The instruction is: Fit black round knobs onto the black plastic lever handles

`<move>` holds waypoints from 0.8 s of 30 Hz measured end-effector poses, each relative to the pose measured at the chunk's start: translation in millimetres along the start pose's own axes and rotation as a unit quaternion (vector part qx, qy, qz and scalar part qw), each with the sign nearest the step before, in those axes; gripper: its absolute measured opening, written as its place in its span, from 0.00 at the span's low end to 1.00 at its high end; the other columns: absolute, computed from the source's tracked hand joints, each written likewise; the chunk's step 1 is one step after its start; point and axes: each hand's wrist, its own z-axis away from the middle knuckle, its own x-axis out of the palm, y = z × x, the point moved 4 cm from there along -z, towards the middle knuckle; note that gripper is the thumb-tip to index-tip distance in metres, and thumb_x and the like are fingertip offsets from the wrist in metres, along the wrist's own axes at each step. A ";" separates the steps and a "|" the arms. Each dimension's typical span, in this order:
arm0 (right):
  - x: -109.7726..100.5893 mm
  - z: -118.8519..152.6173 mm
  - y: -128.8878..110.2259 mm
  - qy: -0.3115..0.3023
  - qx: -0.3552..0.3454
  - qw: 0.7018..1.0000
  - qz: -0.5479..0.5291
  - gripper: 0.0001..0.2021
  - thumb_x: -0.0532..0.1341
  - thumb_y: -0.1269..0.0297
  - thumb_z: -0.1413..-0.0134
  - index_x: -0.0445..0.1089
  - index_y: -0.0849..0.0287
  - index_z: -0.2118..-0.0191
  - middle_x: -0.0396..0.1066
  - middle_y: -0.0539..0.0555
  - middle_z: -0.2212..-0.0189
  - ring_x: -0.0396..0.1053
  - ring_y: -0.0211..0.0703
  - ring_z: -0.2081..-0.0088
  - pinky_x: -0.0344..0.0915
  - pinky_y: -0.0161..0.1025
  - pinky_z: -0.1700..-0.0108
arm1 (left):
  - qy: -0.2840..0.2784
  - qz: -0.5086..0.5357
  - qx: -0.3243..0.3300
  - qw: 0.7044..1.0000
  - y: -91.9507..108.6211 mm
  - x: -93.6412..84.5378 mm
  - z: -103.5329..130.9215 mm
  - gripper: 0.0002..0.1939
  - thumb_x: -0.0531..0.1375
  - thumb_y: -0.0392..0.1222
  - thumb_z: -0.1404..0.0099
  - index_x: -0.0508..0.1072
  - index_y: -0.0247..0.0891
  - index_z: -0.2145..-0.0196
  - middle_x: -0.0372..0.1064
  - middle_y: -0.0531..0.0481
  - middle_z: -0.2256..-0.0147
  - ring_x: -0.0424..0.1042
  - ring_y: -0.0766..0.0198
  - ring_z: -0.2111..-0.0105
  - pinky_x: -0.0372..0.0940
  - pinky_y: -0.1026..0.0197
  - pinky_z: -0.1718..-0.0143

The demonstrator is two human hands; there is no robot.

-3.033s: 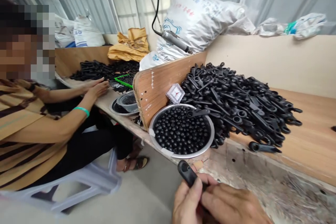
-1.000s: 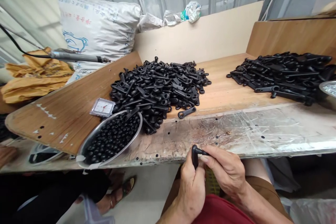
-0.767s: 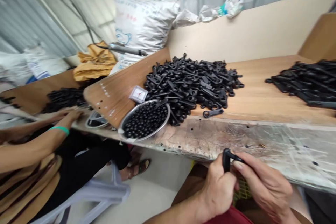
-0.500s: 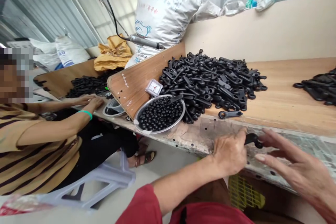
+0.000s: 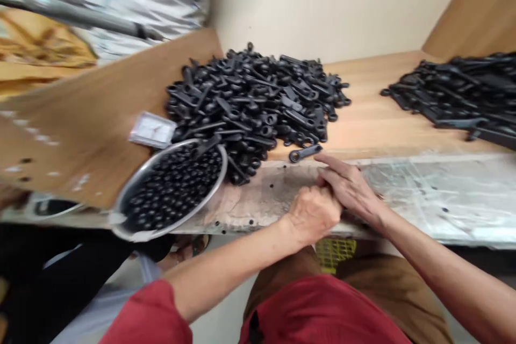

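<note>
My left hand [image 5: 316,214] is closed in a fist over the worn front strip of the bench [image 5: 278,193]; whatever it holds is hidden inside the fingers. Against it rests my right hand [image 5: 355,188], fingers bent and partly stretched over the left knuckles, its grasp hidden. Just beyond the fingertips lies a single black rod-shaped part [image 5: 305,153] with a ring end. Behind it rises a large pile of similar black parts [image 5: 250,102]. A metal bowl [image 5: 222,172] of small black balls [image 5: 173,188] stands left of my hands, one rod part lying on top.
A small clear square box [image 5: 153,130] leans by the bowl against a wooden divider [image 5: 100,123]. Another heap of black parts [image 5: 463,97] lies at right. A grey tool [image 5: 88,13] hangs upper left. Below the bench shows a yellow basket [image 5: 334,253].
The view has swung right and down. My right hand has come in against my left, and the black part formerly visible between them is now hidden.
</note>
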 end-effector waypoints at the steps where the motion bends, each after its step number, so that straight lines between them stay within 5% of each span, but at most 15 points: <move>1: -0.4 -2.2 3.1 0.001 0.008 1.000 -0.001 0.19 0.52 0.66 0.54 0.69 0.62 0.56 0.73 0.52 0.72 0.69 0.43 0.69 0.63 0.38 0.62 | -0.015 0.012 -0.003 1.000 -1.7 0.6 -1.7 0.15 0.45 0.29 0.41 0.69 0.26 0.65 0.69 0.36 0.72 0.70 0.53 0.73 0.65 0.56 0.76; 4: -1.1 -8.2 11.3 0.006 0.047 0.998 -0.033 0.16 0.53 0.71 0.57 0.71 0.63 0.61 0.73 0.54 0.66 0.67 0.45 0.63 0.60 0.38 0.57 | -0.055 0.042 -0.016 0.997 -4.8 -0.4 -6.5 0.15 0.47 0.29 0.44 0.69 0.26 0.62 0.69 0.35 0.69 0.71 0.53 0.71 0.67 0.55 0.72; 10: -6.3 -6.3 3.5 0.030 0.071 0.991 -0.112 0.11 0.55 0.68 0.58 0.72 0.65 0.69 0.72 0.54 0.75 0.67 0.43 0.69 0.62 0.37 0.63 | -0.069 0.078 -0.056 0.993 -7.5 -12.4 -7.6 0.20 0.48 0.28 0.48 0.67 0.25 0.58 0.71 0.35 0.68 0.72 0.50 0.70 0.67 0.51 0.69; 14: -23.7 17.3 3.8 0.063 0.070 0.980 -0.178 0.18 0.52 0.59 0.51 0.68 0.65 0.59 0.71 0.54 0.76 0.67 0.42 0.75 0.62 0.35 0.75 | -0.045 0.126 -0.125 0.983 -11.9 -18.8 10.0 0.26 0.47 0.28 0.48 0.62 0.33 0.50 0.74 0.43 0.68 0.73 0.56 0.69 0.67 0.58 0.68; 17: -34.4 47.3 13.9 0.086 0.090 0.946 -0.301 0.20 0.59 0.56 0.55 0.67 0.64 0.57 0.71 0.54 0.74 0.67 0.39 0.76 0.60 0.33 0.77 | -0.024 0.170 -0.157 0.973 -11.0 -24.5 30.3 0.26 0.45 0.28 0.46 0.63 0.38 0.50 0.73 0.49 0.63 0.73 0.62 0.65 0.66 0.64 0.64; 19: -34.8 66.7 17.0 0.075 0.097 0.928 -0.353 0.20 0.63 0.57 0.59 0.68 0.63 0.59 0.70 0.53 0.75 0.66 0.38 0.77 0.60 0.32 0.77 | -0.003 0.237 -0.178 0.955 -9.5 -31.4 41.6 0.25 0.45 0.29 0.46 0.65 0.39 0.52 0.73 0.52 0.62 0.71 0.64 0.64 0.64 0.66 0.63; 24: -21.4 93.5 4.9 -0.007 0.071 0.941 -0.332 0.17 0.65 0.60 0.60 0.71 0.62 0.62 0.70 0.52 0.76 0.65 0.36 0.77 0.61 0.32 0.76 | 0.033 0.434 -0.228 0.871 -6.2 -50.3 55.0 0.20 0.47 0.31 0.47 0.70 0.39 0.59 0.66 0.56 0.76 0.64 0.67 0.75 0.60 0.67 0.71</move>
